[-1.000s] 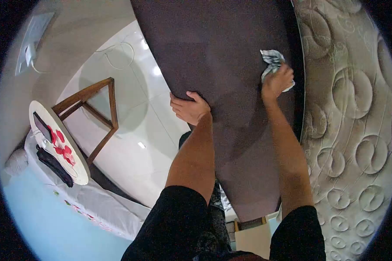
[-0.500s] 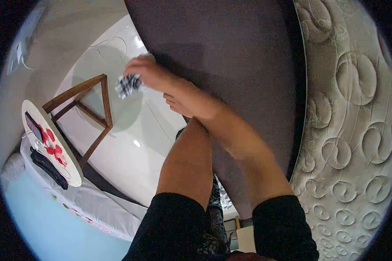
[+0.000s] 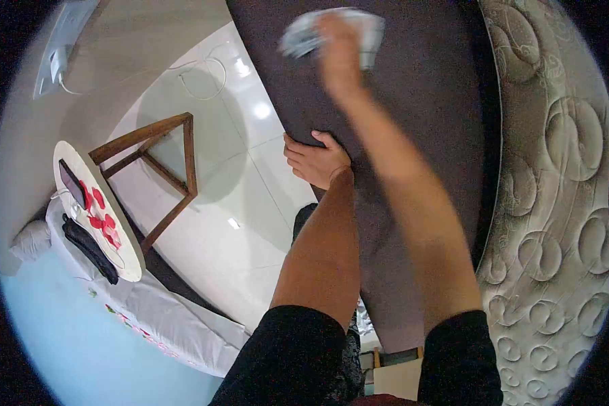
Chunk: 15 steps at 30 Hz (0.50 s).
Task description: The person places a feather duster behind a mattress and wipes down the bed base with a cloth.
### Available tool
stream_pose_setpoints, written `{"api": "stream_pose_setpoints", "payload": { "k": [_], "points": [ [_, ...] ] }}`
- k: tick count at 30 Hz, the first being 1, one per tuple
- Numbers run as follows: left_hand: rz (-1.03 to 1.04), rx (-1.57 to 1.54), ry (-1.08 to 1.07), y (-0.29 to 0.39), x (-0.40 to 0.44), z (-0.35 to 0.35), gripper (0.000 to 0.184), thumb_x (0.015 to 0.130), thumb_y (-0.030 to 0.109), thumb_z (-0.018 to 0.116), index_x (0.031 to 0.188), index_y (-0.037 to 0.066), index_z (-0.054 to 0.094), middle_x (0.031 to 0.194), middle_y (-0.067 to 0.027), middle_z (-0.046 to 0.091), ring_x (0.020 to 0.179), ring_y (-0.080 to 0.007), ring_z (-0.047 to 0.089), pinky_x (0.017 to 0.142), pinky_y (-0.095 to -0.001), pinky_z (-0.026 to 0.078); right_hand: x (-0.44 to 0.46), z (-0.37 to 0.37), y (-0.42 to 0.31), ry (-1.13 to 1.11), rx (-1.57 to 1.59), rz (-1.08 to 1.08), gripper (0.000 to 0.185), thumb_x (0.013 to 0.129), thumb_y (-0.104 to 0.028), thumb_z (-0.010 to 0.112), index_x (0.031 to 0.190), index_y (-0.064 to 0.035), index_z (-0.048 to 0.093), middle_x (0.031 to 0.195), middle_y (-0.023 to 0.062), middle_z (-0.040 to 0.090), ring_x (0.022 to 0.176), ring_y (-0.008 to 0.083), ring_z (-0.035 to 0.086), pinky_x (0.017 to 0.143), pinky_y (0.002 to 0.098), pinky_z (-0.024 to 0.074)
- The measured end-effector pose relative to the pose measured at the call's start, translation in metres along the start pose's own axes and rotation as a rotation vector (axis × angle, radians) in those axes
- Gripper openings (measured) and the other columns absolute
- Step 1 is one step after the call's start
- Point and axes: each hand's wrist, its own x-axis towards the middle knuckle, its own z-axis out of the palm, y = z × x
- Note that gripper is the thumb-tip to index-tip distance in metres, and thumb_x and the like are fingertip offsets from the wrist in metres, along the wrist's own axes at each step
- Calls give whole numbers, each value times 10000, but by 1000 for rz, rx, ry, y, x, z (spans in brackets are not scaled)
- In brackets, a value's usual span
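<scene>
My right hand [image 3: 341,57], blurred by motion, holds a grey-and-white cloth [image 3: 371,34] against a dark brown flat surface [image 3: 413,95] that looks like a bed base. The cloth spreads out on both sides of the fingers. Lower down, my left hand [image 3: 319,161] rests on the left edge of the brown surface, its thumb apart and its fingers stretched over the edge; it holds nothing.
A patterned mattress [image 3: 551,250] lies along the right side. On the left stand a wooden frame [image 3: 191,155] and a round cream board [image 3: 134,260] bearing red pieces and a phone-like dark object. A white cable [image 3: 223,81] lies on the tiled floor [image 3: 216,243].
My right hand has swung up and right with the cloth, from beyond the surface's left edge onto the surface. My left hand, earlier mostly hidden behind the right arm, now shows fully.
</scene>
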Motion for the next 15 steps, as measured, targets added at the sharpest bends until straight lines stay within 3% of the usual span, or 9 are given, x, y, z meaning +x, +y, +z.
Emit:
{"api": "stream_pose_setpoints", "payload": {
  "k": [3, 5, 7, 9, 10, 12, 13, 14, 15],
  "points": [
    [-5, -10, -8, -1, -7, 1, 671, 958, 442, 433, 1479, 21, 407, 1333, -186, 520, 1216, -353, 522, 1025, -478, 427, -32, 96, -89, -844, 348, -31, 180, 883, -55, 602, 1039, -53, 691, 1079, 134, 661, 1060, 267, 620, 985, 382, 478],
    [7, -18, -3, -5, -7, 0, 672, 955, 438, 438, 1482, 22, 405, 1335, -185, 520, 1218, -353, 520, 1029, -478, 424, -39, 106, -122, -1019, 258, -212, 136, 848, -64, 630, 963, -64, 703, 1053, 130, 670, 1041, 249, 632, 936, 355, 508],
    [27, -13, -1, -3, -5, 2, 674, 952, 434, 444, 1484, 24, 402, 1336, -185, 520, 1221, -353, 518, 1033, -478, 420, -12, 111, -104, -907, 169, -510, 199, 869, -92, 615, 1042, -68, 713, 1111, 134, 679, 1117, 255, 628, 978, 377, 504],
    [18, -19, -7, -3, -1, 1, 676, 949, 430, 449, 1487, 25, 400, 1338, -185, 520, 1224, -354, 516, 1038, -478, 417, 46, 43, -78, -428, 207, -497, 226, 928, -64, 569, 1118, -53, 691, 1176, 168, 689, 1079, 300, 664, 954, 388, 530],
    [14, -44, -10, -3, -1, 1, 699, 940, 434, 463, 1500, 24, 381, 1351, -185, 517, 1241, -356, 507, 1053, -479, 402, 72, 3, -75, -417, 269, -12, 208, 916, -29, 590, 1102, -31, 684, 1122, 176, 691, 983, 337, 681, 899, 420, 539],
    [33, -59, 35, -4, -2, 2, 669, 961, 446, 456, 1478, 25, 409, 1336, -188, 522, 1216, -370, 521, 1030, -491, 413, 146, -66, -47, -333, 481, 571, 295, 1043, -208, 483, 1190, -17, 653, 1287, 115, 643, 1149, 226, 620, 1009, 384, 480],
    [44, -66, 60, -4, -1, 2, 655, 972, 451, 452, 1468, 25, 424, 1328, -190, 525, 1203, -377, 529, 1019, -497, 418, 155, -81, 32, 73, -18, 37, 299, 1041, -232, 477, 1088, -32, 694, 1088, 95, 701, 956, 195, 670, 850, 358, 527],
    [18, -59, 17, -4, -1, 0, 669, 959, 446, 456, 1477, 25, 415, 1344, -189, 520, 1222, -371, 519, 1034, -492, 410, 181, -110, 20, 127, 474, 482, 318, 1048, -245, 477, 1120, -21, 691, 1001, 96, 716, 884, 202, 678, 829, 351, 527],
    [-6, -53, -19, -2, -1, -3, 684, 946, 441, 459, 1486, 25, 407, 1360, -187, 516, 1241, -365, 510, 1050, -487, 402, 184, -115, 72, 322, 276, 386, 349, 1054, -242, 469, 1220, 0, 658, 1067, 109, 716, 921, 200, 680, 857, 347, 524]
  ]
}}
